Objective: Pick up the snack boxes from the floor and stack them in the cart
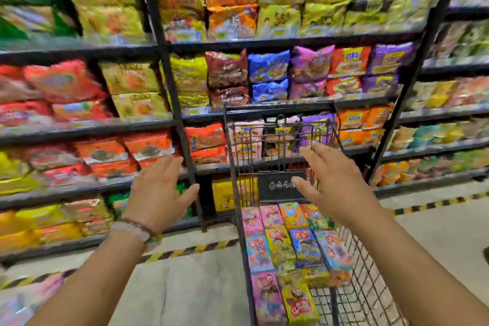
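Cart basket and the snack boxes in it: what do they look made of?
Cart: looks like dark coated metal wire, going by the thin grid of bars forming its side and floor; the finish is hard to tell through the blur. Snack boxes: probably printed cardboard, flat rectangular faces with sharp edges and bright cartoon print; slight sheen suggests a glossy coating or wrap.

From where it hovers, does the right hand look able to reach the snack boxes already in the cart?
Probably yes: the right hand hovers open above the cart, whose top is open, with nothing between it and the snack boxes.
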